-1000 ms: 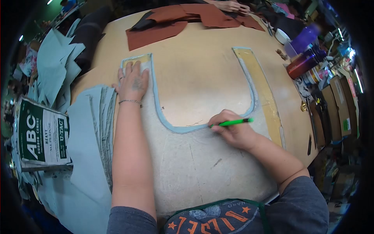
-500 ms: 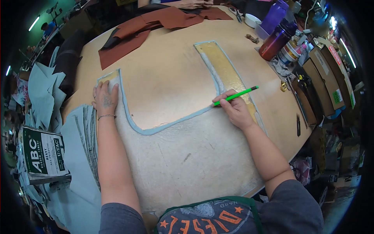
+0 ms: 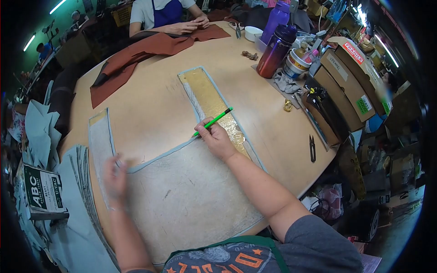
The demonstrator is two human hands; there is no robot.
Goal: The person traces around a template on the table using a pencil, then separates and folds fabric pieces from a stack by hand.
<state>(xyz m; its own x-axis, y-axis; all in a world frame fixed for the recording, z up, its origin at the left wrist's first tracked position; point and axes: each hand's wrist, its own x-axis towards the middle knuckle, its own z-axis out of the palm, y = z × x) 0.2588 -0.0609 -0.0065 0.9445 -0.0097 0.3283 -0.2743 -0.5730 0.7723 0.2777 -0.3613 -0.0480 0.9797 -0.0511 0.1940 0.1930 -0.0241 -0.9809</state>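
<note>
A large flat U-shaped template [image 3: 191,191] lies on the table, pale grey over most of its face, with a light-blue edging [image 3: 168,152] and a gold-yellow strip [image 3: 214,100] on its right arm. My right hand [image 3: 216,142] is closed around a green pencil [image 3: 213,122], its tip at the inner blue edge and its dark end pointing up to the right. My left hand [image 3: 116,179] is over the left arm of the template, smeared by motion; its fingers look apart, with nothing seen in them. Whether it touches the surface cannot be told.
Grey-blue sheets [image 3: 82,182] and an ABC rubber cement can [image 3: 44,191] stand at left. Brown leather [image 3: 118,68] lies at the back, near another person's hands [image 3: 191,26]. Bottles [image 3: 276,50], thread snips [image 3: 312,148] and cardboard boxes [image 3: 341,86] are at right.
My left hand has come off the template's upper left end and moved back toward me. My right hand still has the pencil at the inner edge. The view has shifted, showing more of the other person.
</note>
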